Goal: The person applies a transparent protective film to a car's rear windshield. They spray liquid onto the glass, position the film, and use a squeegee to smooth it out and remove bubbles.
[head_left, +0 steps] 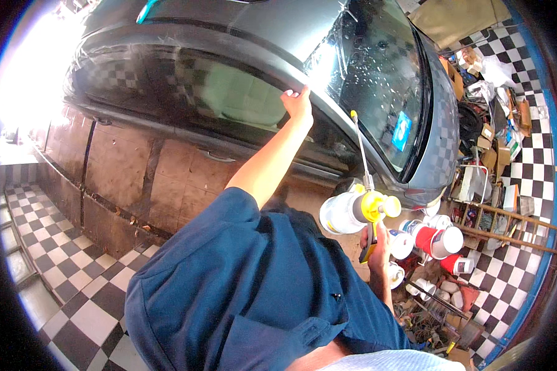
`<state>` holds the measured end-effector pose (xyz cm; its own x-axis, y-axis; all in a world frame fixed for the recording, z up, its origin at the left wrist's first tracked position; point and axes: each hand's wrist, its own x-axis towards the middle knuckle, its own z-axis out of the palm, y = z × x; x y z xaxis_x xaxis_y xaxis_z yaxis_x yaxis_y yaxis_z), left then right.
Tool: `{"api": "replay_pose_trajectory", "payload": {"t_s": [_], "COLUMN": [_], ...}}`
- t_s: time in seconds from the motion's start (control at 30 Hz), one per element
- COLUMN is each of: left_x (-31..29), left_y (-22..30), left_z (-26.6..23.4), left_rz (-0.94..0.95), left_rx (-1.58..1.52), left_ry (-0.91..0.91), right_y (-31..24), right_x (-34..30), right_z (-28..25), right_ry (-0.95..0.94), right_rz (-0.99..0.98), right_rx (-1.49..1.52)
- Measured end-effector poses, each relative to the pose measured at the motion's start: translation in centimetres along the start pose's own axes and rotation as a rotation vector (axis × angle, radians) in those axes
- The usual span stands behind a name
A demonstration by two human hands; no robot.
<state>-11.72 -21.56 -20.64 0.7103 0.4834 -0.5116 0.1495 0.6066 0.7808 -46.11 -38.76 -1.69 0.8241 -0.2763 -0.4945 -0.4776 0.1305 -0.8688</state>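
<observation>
My right hand (379, 245) is closed round the black and yellow handle of a pump sprayer (340, 213). The sprayer has a pale translucent tank, a yellow top and a thin metal wand (361, 148) with a yellow tip, which points up toward the windshield (384, 68). My left hand (298, 105) is at the roof edge of a dark grey car (247, 25), above the side window. Its thumb stands apart from the partly curled fingers, and nothing shows in it. Whitish drops and streaks mark the glass, and a blue sticker (401, 131) sits low on it.
Several white and red buckets (447, 242) stand on the right beside the car's front. Beyond them are a wooden ladder (507, 222), boxes, bags and loose clutter on a black and white checkered floor (74, 303). A teal object (146, 11) lies on the roof.
</observation>
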Motion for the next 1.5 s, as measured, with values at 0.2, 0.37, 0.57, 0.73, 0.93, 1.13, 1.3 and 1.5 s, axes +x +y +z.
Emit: {"api": "replay_pose_trajectory", "payload": {"t_s": [0.2, 0.37, 0.57, 0.73, 0.93, 1.13, 1.3, 1.5], "left_x": [0.1, 1.6, -1.7, -4.0, -0.8, -7.2, -4.4, -8.6], "left_y": [-1.5, -1.8, -2.4, -2.9, -4.8, 2.3, 0.4, 8.5], "left_z": [1.2, 1.8, 4.1, 6.1, 5.5, 7.7, 6.8, 8.8], "left_rz": [-0.084, 0.002, -0.285, -0.291, -0.059, -0.399, -0.233, -0.173], "left_rx": [-0.006, 0.043, 0.143, 0.112, 0.217, -0.033, -0.308, -0.404], "left_ry": [0.013, 0.062, 0.035, 0.022, -0.163, 0.173, -0.235, -0.484], "right_y": [1.7, 3.2, 5.1, 5.7, 6.7, 7.2, 6.0, 5.5], "right_x": [-0.5, -0.4, -0.3, -0.7, -0.5, -0.1, 0.7, 2.6], "right_z": [-1.3, -1.7, -1.5, -1.4, -1.6, -1.5, -1.0, -0.3], "right_ry": [0.022, 0.018, 0.081, 0.105, 0.072, 0.073, -0.015, -0.144], "right_rz": [-0.007, -0.021, 0.018, 0.037, 0.016, 0.015, 0.023, -0.048], "right_rx": [-0.069, -0.082, -0.063, -0.058, -0.058, -0.022, -0.098, -0.051]}}
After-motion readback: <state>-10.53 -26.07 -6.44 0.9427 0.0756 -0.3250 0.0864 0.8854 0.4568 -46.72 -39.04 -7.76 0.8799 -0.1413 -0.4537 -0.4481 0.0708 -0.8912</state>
